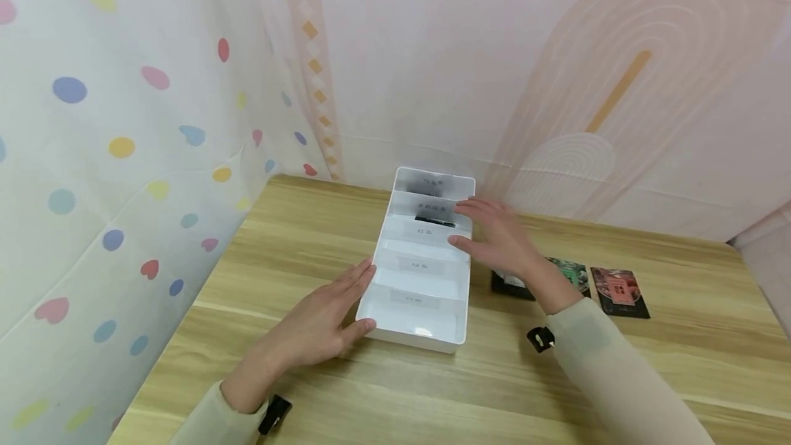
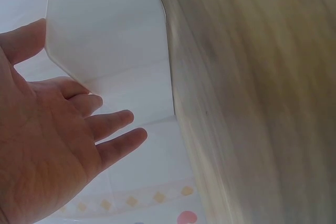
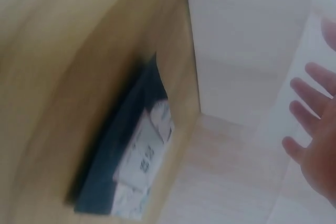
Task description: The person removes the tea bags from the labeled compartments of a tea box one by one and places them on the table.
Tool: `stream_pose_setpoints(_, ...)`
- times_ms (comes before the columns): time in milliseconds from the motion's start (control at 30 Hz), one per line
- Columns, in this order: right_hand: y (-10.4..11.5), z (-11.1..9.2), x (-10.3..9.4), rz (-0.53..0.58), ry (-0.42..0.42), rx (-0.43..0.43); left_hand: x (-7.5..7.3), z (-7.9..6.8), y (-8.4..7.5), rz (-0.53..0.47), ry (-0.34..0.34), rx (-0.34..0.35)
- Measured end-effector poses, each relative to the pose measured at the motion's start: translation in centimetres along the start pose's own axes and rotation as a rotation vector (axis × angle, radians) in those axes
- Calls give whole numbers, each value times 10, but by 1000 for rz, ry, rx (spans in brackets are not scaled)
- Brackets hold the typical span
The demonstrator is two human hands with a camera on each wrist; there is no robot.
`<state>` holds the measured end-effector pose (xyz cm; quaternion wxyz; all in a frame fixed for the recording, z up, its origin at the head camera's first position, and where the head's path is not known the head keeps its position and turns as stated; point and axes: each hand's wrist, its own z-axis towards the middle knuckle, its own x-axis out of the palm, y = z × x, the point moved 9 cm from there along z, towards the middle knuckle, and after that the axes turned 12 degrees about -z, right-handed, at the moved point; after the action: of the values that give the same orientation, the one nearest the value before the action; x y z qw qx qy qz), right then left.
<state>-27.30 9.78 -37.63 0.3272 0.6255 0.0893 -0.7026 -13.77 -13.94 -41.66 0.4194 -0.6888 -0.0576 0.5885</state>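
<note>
A long white box (image 1: 413,352), split into several labelled compartments, stands lengthwise on the table. My left hand (image 1: 318,321) lies at its near left corner, fingers extended along the left wall and thumb by the front rim. In the left wrist view, the left hand (image 2: 58,145) has its fingers spread beside the box's white side (image 2: 113,30). My right hand (image 1: 500,235) hovers at the right rim, thumb and fingers apart, nothing between them. The right wrist view shows the right hand's (image 3: 320,124) loose fingers. A dark flat packet (image 1: 435,222) sits in the second compartment from the far end.
Right of the box lie a black packet with a pale label (image 1: 511,286), partly under the right forearm, a green-patterned packet (image 1: 571,275) and a red-and-black packet (image 1: 620,292). Patterned cloth (image 1: 395,67) hangs behind the wooden table (image 1: 296,225) and along its left side.
</note>
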Motion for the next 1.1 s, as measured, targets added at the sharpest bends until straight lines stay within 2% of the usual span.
stream_pose_setpoints(167, 3, 8, 11, 20, 27, 13, 0, 0, 0, -5, 1, -3)
stream_pose_setpoints(333, 7, 14, 21, 113, 77, 36, -1, 1, -2, -10, -1, 2)
stream_pose_setpoints(533, 12, 23, 28, 47, 99, 2, -2, 3, -3, -2, 5, 8)
stream_pose_setpoints(700, 16, 27, 29, 1, 49, -64, -1, 4, -3, -7, 5, 2)
stream_pose_setpoints(933, 20, 28, 23, 35, -84, -157, -1, 5, -4, -14, 2, 1)
stream_pose_setpoints(1100, 19, 28, 24, 83, -106, -143, -1, 4, -4, -15, 5, 0)
